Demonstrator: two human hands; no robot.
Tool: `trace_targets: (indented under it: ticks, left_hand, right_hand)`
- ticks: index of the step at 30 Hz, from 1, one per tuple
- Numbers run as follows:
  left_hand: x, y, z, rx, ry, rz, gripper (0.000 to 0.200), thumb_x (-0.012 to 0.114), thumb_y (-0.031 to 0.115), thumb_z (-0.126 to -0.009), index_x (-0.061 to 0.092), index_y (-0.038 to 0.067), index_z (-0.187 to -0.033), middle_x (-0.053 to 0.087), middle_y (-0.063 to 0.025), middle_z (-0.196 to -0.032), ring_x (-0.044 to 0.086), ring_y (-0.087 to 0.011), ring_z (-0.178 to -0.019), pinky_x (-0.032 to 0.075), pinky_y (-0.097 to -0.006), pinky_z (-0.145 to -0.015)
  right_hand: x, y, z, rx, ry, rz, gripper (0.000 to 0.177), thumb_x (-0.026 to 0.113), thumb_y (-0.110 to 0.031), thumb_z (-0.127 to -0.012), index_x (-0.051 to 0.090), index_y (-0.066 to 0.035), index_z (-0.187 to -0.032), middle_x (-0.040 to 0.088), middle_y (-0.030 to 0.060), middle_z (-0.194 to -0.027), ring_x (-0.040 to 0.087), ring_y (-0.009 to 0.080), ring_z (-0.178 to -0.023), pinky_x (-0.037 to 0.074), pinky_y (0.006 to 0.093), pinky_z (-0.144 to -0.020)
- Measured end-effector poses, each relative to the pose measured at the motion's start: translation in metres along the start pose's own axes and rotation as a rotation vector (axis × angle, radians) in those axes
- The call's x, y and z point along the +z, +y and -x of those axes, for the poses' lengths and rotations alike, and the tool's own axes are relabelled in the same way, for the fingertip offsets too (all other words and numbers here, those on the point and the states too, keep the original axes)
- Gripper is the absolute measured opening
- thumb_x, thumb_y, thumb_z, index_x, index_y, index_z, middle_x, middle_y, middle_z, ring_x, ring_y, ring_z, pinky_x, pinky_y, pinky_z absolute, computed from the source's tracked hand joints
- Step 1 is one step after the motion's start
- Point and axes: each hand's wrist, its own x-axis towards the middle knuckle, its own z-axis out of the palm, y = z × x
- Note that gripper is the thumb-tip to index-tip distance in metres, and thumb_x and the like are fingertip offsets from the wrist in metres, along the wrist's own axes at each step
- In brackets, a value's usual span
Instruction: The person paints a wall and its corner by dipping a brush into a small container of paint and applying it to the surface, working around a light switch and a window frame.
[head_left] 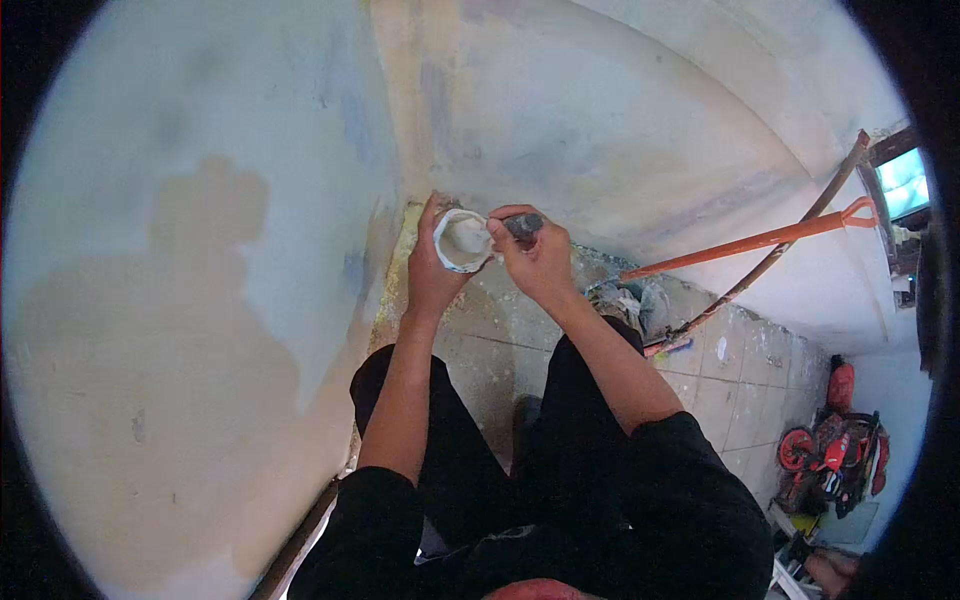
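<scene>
Clock directions are read from the head view, 12 at the top. From my remote station I judge the step in hand to be stirring or scooping pale material (467,238) inside a white tub (458,266). I cannot confirm which, because the working end of the dark-handled tool (523,226) is hidden at the fingers.

Hand states: the left hand (428,270) grasps the tub, wrapping it from 9 o'clock round to about 5 o'clock. The right hand (541,262) is closed around the tool, its handle end pointing to about 2 o'clock.

Next move, in my judgement: hold the tub steady with the left hand and guide the tool with the right, clear of the rim.

Position: the tub lies between the two hands, with the right hand just beside it at 3 o'clock. Both are held out over the tiled floor (725,400), at 12 o'clock from the knees. Beyond the right hand, toward 3 o'clock and well apart from the tub, I note an orange pole (740,247) leaning outward.
</scene>
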Motion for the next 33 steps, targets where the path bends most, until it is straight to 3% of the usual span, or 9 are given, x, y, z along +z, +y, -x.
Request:
trace_targets:
  ticks: [2,8,10,16,20,22,29,33]
  left_hand:
    - [0.0,-0.005,0.0,-0.071,0.004,-0.023,0.129,0.105,0.022,-0.067,0.028,0.012,-0.171,0.072,-0.0157,-0.138,0.072,-0.0337,-0.126,0.059,-0.0436,-0.104]
    - [0.001,-0.009,-0.002,0.022,0.002,-0.116,0.134,0.106,0.022,-0.066,0.024,0.013,-0.171,0.072,-0.0155,-0.135,0.072,-0.0341,-0.123,0.059,-0.0458,-0.104]
    - [0.003,-0.012,-0.003,-0.09,-0.042,-0.114,0.133,0.106,0.021,-0.066,0.025,0.013,-0.171,0.072,-0.0161,-0.136,0.072,-0.0342,-0.124,0.058,-0.0455,-0.105]
    - [0.004,-0.014,-0.001,-0.074,-0.024,-0.115,0.132,0.105,0.018,-0.067,0.025,0.018,-0.172,0.072,-0.0163,-0.137,0.073,-0.0337,-0.123,0.059,-0.0456,-0.105]
    - [0.002,-0.011,-0.002,-0.089,-0.039,-0.104,0.133,0.105,0.017,-0.066,0.025,0.02,-0.172,0.071,-0.0167,-0.139,0.072,-0.0336,-0.124,0.059,-0.0454,-0.105]
    - [0.001,-0.008,-0.003,-0.202,-0.06,-0.091,0.134,0.105,0.016,-0.064,0.025,0.02,-0.172,0.07,-0.0175,-0.141,0.071,-0.0339,-0.126,0.058,-0.0454,-0.107]
    - [0.003,-0.012,-0.003,-0.132,-0.013,-0.139,0.136,0.106,0.016,-0.062,0.025,0.018,-0.172,0.069,-0.0183,-0.141,0.069,-0.0344,-0.13,0.057,-0.0464,-0.108]
    - [0.008,-0.01,0.001,-0.054,-0.024,-0.119,0.129,0.103,0.016,-0.068,0.026,0.018,-0.172,0.07,-0.0203,-0.141,0.07,-0.0386,-0.127,0.058,-0.0475,-0.104]
  right_hand:
    - [-0.005,0.0,-0.002,-0.026,0.046,-0.021,0.022,0.078,-0.022,-0.102,0.077,-0.001,-0.107,0.078,0.0101,-0.083,0.074,0.0142,-0.073,0.06,0.0328,-0.067]
    - [-0.021,0.008,-0.007,-0.044,0.118,0.075,0.017,0.078,-0.017,-0.102,0.077,-0.001,-0.107,0.075,0.0058,-0.079,0.067,0.0093,-0.069,0.053,0.0281,-0.062]
    - [-0.025,0.002,-0.006,-0.045,0.132,0.084,0.015,0.078,-0.013,-0.101,0.077,0.0,-0.108,0.076,0.0068,-0.08,0.07,0.0097,-0.072,0.057,0.0286,-0.066]
    - [-0.035,-0.018,-0.006,-0.073,0.106,0.125,0.014,0.079,-0.011,-0.1,0.078,0.001,-0.109,0.079,0.0089,-0.087,0.074,0.0108,-0.079,0.064,0.0295,-0.074]
    - [-0.04,-0.013,-0.005,-0.073,0.104,0.106,0.015,0.079,-0.011,-0.1,0.078,0.0,-0.11,0.08,0.009,-0.091,0.074,0.0107,-0.08,0.063,0.0297,-0.072]
    - [-0.042,-0.014,-0.004,-0.054,0.124,0.059,0.015,0.079,-0.011,-0.101,0.078,0.0,-0.11,0.079,0.0079,-0.091,0.074,0.0101,-0.08,0.063,0.0292,-0.073]
    - [-0.041,-0.005,0.002,-0.082,0.133,-0.01,0.014,0.079,-0.01,-0.101,0.078,0.001,-0.108,0.079,0.0073,-0.096,0.073,0.0086,-0.084,0.062,0.0276,-0.077]
    - [-0.021,0.001,0.005,0.075,0.012,-0.216,0.014,0.076,-0.01,-0.103,0.076,0.002,-0.111,0.078,0.0078,-0.099,0.074,0.0114,-0.086,0.065,0.0309,-0.079]
